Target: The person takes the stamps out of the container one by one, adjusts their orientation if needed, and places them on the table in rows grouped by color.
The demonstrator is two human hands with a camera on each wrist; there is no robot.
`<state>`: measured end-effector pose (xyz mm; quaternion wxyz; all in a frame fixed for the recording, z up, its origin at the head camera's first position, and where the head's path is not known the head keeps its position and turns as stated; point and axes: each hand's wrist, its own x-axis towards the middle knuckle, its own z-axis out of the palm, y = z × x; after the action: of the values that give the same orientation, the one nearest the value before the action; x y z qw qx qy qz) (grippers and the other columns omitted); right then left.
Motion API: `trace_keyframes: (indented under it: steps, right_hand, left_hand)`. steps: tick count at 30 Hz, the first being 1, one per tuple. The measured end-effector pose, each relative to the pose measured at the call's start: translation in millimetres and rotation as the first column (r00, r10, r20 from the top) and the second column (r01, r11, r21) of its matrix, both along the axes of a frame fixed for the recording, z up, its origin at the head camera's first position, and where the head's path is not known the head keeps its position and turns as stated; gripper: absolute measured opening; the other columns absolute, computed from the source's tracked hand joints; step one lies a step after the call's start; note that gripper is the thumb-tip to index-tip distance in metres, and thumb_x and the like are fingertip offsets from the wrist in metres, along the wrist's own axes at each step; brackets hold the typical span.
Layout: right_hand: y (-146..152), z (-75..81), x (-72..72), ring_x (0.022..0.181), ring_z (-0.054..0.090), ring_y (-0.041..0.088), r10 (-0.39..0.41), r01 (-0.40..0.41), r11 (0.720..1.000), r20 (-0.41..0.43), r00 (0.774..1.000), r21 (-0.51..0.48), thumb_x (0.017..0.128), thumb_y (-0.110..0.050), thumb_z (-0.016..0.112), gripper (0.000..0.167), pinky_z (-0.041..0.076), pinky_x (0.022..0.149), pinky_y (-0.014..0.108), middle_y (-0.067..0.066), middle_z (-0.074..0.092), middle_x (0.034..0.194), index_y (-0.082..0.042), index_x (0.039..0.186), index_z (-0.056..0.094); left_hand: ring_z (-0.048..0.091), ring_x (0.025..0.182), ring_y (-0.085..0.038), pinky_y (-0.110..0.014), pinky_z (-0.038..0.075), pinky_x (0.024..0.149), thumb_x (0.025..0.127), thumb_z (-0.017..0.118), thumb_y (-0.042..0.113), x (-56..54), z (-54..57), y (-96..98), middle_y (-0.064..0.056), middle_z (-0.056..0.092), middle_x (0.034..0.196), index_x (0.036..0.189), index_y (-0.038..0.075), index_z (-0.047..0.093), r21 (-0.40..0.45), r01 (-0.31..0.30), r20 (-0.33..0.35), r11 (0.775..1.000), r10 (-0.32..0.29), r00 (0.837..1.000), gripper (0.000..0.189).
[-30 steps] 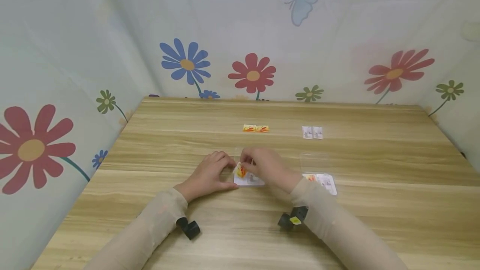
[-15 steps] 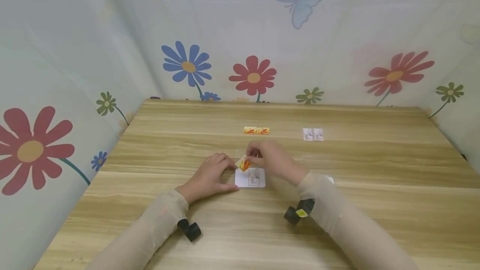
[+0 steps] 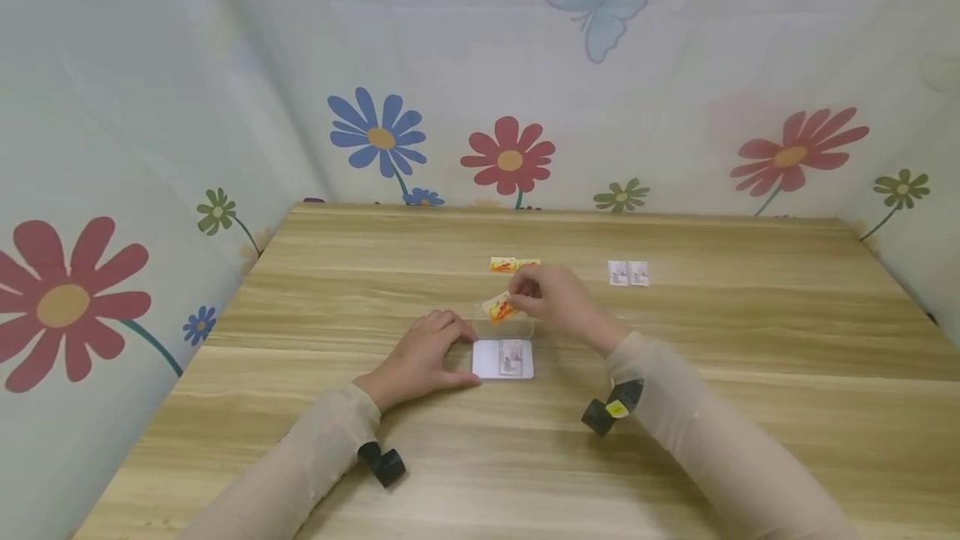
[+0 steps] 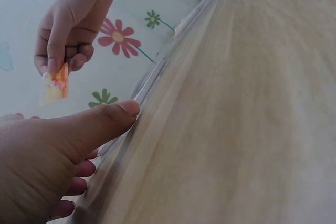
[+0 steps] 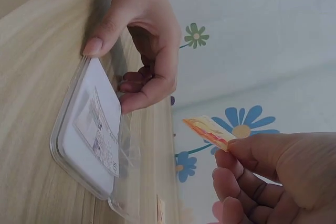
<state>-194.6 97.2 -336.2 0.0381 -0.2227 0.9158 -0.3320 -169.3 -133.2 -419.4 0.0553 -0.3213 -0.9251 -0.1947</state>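
Between thumb and fingertips, my right hand (image 3: 555,305) pinches an orange-and-yellow stamp (image 3: 497,307), raised behind a small flat plastic case. The right wrist view shows the perforated edge of this stamp (image 5: 207,130). My left hand (image 3: 420,363) holds the case (image 3: 484,361) at its left side, the thumb on the near corner and a finger by the far one. On the case's white inner face, toward the right, lies a pale grey stamp (image 3: 512,358). The clear lid (image 3: 519,328) is folded back behind it.
Farther back on the wooden table (image 3: 337,257) lie two orange stamps (image 3: 503,265), the right one partly covered by my right hand. To their right are two pale grey stamps (image 3: 628,273) side by side. A flowered cloth (image 3: 450,40) hangs behind the table.
My right hand has lifted the orange stamp off the white face and carried it back and slightly right. The left hand stays at the case. A second case at right is now hidden by the right arm.
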Motion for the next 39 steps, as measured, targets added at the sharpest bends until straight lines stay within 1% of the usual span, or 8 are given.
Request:
trace_keyframes:
  steps: [4,8,14,20,22,27,33,39]
  right_hand:
    - [2.2,2.4,-4.3,0.074,0.06,0.014,-0.02,0.021,0.999,0.036,0.999,-0.035,0.089,-0.014,0.067,0.008,0.052,0.065,0.024,0.008,0.067,0.088,-0.007,0.093,0.064]
    - [5.3,4.1,-10.9,0.073,0.06,0.015,-0.047,0.052,0.997,0.075,0.996,-0.062,0.089,-0.015,0.067,0.01,0.052,0.066,0.024,0.008,0.068,0.089,-0.007,0.095,0.064]
    - [10.1,4.3,-20.3,0.074,0.061,0.016,-0.079,0.087,0.994,0.113,0.991,-0.071,0.09,-0.017,0.066,0.013,0.052,0.066,0.025,0.009,0.067,0.09,-0.007,0.098,0.064]
    - [13.5,4.2,-28.4,0.077,0.063,0.02,-0.114,0.124,0.99,0.141,0.983,-0.066,0.091,-0.021,0.066,0.015,0.051,0.066,0.026,0.013,0.068,0.094,-0.009,0.1,0.063]
    - [15.4,3.8,-31.2,0.078,0.063,0.021,-0.119,0.13,0.989,0.149,0.982,-0.067,0.091,-0.021,0.065,0.017,0.05,0.066,0.026,0.016,0.067,0.097,-0.008,0.101,0.063]
    - [21.6,1.6,-38.2,0.081,0.063,0.021,-0.139,0.155,0.985,0.178,0.974,-0.08,0.093,-0.021,0.063,0.019,0.051,0.068,0.026,0.018,0.067,0.103,-0.007,0.106,0.061]
    - [30.0,-1.1,-45.3,0.079,0.062,0.019,-0.171,0.194,0.974,0.19,0.967,-0.115,0.093,-0.021,0.062,0.021,0.054,0.072,0.034,0.017,0.067,0.101,-0.005,0.107,0.06]
    - [38.7,-5.8,-53.6,0.079,0.062,0.018,-0.173,0.206,0.969,0.216,0.961,-0.139,0.094,-0.022,0.061,0.022,0.053,0.073,0.033,0.017,0.067,0.102,-0.004,0.108,0.06]
  left_hand:
    - [0.054,0.108,-0.019,-0.04,0.044,0.095,0.071,0.08,0.048,0.0,0.2,-0.2,0.0,0.06,0.11,0.108,0.015,0.063,-0.003,-0.003,-0.002,1.0,0.003,1.0,0.053]
    - [0.054,0.107,-0.02,-0.041,0.044,0.095,0.071,0.08,0.048,-1.0,1.2,-0.1,0.0,0.06,0.11,0.108,0.014,0.063,-0.001,0.001,-0.008,1.0,-0.001,1.0,0.053]
    - [0.055,0.106,-0.019,-0.039,0.045,0.093,0.07,0.08,0.048,-2.0,1.4,-1.3,0.001,0.06,0.109,0.107,0.015,0.063,0.0,0.006,-0.02,1.0,-0.006,1.0,0.053]
    - [0.054,0.105,-0.019,-0.039,0.044,0.093,0.07,0.081,0.047,-1.1,1.3,-3.0,0.001,0.06,0.107,0.107,0.015,0.064,0.002,0.003,-0.03,1.0,-0.003,1.0,0.052]
    - [0.054,0.105,-0.019,-0.039,0.044,0.093,0.069,0.081,0.047,-0.7,1.1,-3.0,0.001,0.06,0.107,0.106,0.015,0.064,0.0,0.004,-0.035,1.0,-0.004,0.999,0.052]
    - [0.055,0.104,-0.019,-0.039,0.045,0.093,0.069,0.081,0.047,0.3,1.6,-2.5,0.001,0.061,0.106,0.106,0.014,0.064,0.004,0.004,-0.032,1.0,-0.004,0.999,0.052]
    - [0.055,0.105,-0.019,-0.039,0.045,0.093,0.069,0.081,0.047,-0.2,2.4,-1.5,0.0,0.06,0.107,0.107,0.014,0.064,-0.003,0.007,-0.036,1.0,-0.007,0.999,0.053]
    - [0.055,0.104,-0.018,-0.039,0.045,0.093,0.069,0.081,0.047,-0.3,3.1,-0.7,0.001,0.06,0.107,0.107,0.014,0.064,-0.002,0.007,-0.031,1.0,-0.007,0.999,0.053]
